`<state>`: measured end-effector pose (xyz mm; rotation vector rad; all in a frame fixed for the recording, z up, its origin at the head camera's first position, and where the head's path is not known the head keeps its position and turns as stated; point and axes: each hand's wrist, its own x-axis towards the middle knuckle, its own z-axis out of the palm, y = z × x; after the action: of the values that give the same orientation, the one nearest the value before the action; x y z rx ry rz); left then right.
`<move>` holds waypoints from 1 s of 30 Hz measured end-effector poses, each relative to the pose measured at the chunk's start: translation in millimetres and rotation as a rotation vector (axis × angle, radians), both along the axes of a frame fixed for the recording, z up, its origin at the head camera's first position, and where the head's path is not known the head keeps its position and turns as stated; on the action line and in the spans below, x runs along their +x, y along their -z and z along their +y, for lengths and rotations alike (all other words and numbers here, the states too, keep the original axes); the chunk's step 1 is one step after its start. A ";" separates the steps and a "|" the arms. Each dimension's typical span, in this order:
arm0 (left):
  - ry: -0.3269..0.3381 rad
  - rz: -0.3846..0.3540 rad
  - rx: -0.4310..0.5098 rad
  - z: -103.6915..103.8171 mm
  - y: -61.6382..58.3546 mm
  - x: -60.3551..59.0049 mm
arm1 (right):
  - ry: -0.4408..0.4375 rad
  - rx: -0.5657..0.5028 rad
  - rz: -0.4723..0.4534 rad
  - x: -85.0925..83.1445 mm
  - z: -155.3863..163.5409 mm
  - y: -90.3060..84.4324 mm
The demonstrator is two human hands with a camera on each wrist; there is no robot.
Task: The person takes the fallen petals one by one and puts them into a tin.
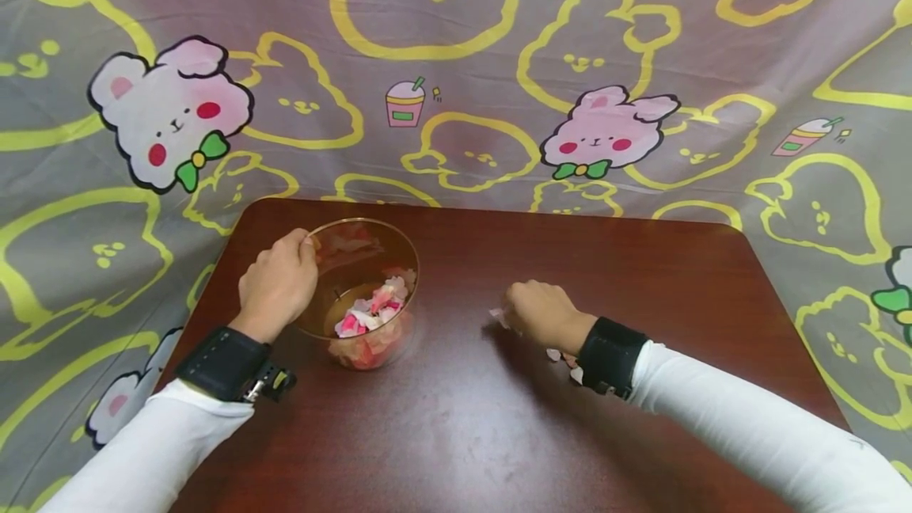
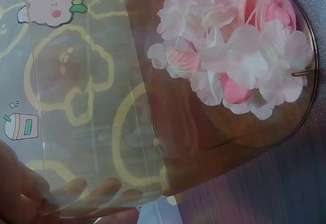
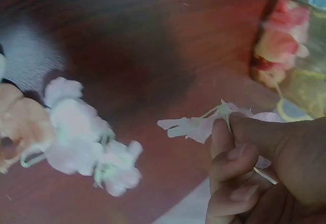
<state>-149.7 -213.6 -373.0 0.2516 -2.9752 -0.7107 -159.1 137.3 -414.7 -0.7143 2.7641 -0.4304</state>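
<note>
My left hand [image 1: 279, 283] grips the rim of a clear amber bowl [image 1: 335, 264] at the left of the table. In the left wrist view its fingers [image 2: 104, 191] show through the bowl's wall. Pink and white artificial flowers [image 2: 244, 56] lie heaped inside, toward one side of the bottom. To the right of the bowl, over the table, my right hand [image 1: 545, 313] pinches a pale pink artificial flower [image 3: 196, 127] between thumb and forefinger, with the other fingers curled. Close by on the table are loose white flowers [image 3: 76, 132] and a peach one [image 3: 25, 127], mostly hidden under the right wrist in the head view.
A dark reddish-brown table [image 1: 456, 434] with rounded back corners holds everything. Behind it and at both sides hangs a grey cloth [image 1: 470, 85] printed with yellow outlines and cartoon bunnies. Each wrist wears a black band [image 1: 614, 355] over a white sleeve.
</note>
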 end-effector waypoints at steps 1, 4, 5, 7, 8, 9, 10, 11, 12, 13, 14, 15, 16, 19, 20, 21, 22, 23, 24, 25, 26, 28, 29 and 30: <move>0.000 -0.001 0.001 0.0 0.1 0.0 | 0.000 -0.004 0.009 0.0 0.2 -3.3; 0.001 0.002 0.001 -0.1 0.2 -0.1 | 0.002 -0.018 0.035 0.3 1.3 -12.1; 0.003 0.004 0.002 0.0 0.2 -0.1 | 0.002 -0.021 0.043 0.4 1.5 -15.2; 0.002 0.006 0.002 0.1 0.3 -0.3 | -0.004 -0.036 0.054 0.8 2.0 -20.8; 0.002 0.005 0.002 0.1 0.3 -0.4 | -0.005 -0.041 0.060 1.0 2.1 -23.5; 0.002 0.004 0.002 0.2 0.3 -0.4 | -0.008 -0.049 0.065 1.3 2.3 -26.2; 0.001 0.002 0.002 0.2 0.3 -0.4 | -0.010 -0.057 0.069 1.1 2.6 -28.7; 0.000 0.001 0.002 0.1 0.3 -0.5 | -0.012 -0.065 0.073 1.1 2.7 -31.5; -0.001 0.000 0.002 0.1 0.3 -0.5 | -0.013 -0.074 0.078 1.0 2.7 -34.3; -0.002 0.001 0.002 -0.1 0.3 -0.4 | -0.013 -0.081 0.084 1.0 2.5 -37.2; -0.001 0.001 0.002 -0.2 0.2 -0.3 | -0.011 -0.088 0.087 0.7 2.5 -40.1; -0.002 0.002 0.001 -0.3 0.2 -0.2 | -0.010 -0.099 0.088 0.5 2.4 -43.1; -0.001 0.003 0.001 -0.3 0.2 -0.2 | -0.007 -0.106 0.094 0.2 2.3 -45.9; 0.000 0.004 -0.001 -0.4 0.3 0.0 | 0.002 -0.125 0.102 0.1 1.4 -55.1; 0.001 0.004 -0.002 -0.4 0.3 0.0 | 0.003 -0.135 0.099 0.1 0.9 -58.1; 0.001 0.004 -0.003 -0.4 0.3 -0.1 | 0.004 -0.144 0.100 0.1 0.5 -61.0; 0.002 0.004 -0.003 -0.4 0.3 -0.1 | 0.003 -0.155 0.099 0.1 -0.3 -63.9; 0.003 0.005 -0.003 -0.4 0.3 -0.2 | 0.001 -0.164 0.097 0.1 -1.1 -66.9; 0.002 0.005 -0.003 -0.5 0.3 -0.3 | -0.003 -0.172 0.098 0.0 -2.0 -69.5; 0.002 0.005 -0.002 -0.5 0.3 -0.3 | -0.005 -0.178 0.101 0.2 -3.1 -72.2; 0.002 0.006 -0.002 -0.5 0.2 -0.3 | -0.009 -0.182 0.106 0.1 -4.3 -74.4; 0.000 0.005 -0.002 -0.5 0.0 -0.2 | -0.020 -0.187 0.113 0.2 -7.0 -78.8; 0.000 0.005 -0.002 -0.5 -0.1 -0.2 | -0.023 -0.185 0.120 0.4 -8.7 -80.7; 0.000 0.005 -0.003 -0.4 -0.2 -0.2 | -0.028 -0.183 0.126 0.3 -10.4 -82.5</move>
<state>-149.8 -214.0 -372.8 0.2491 -2.9717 -0.7061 -158.7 126.9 -332.2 -0.8482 2.8537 -0.6611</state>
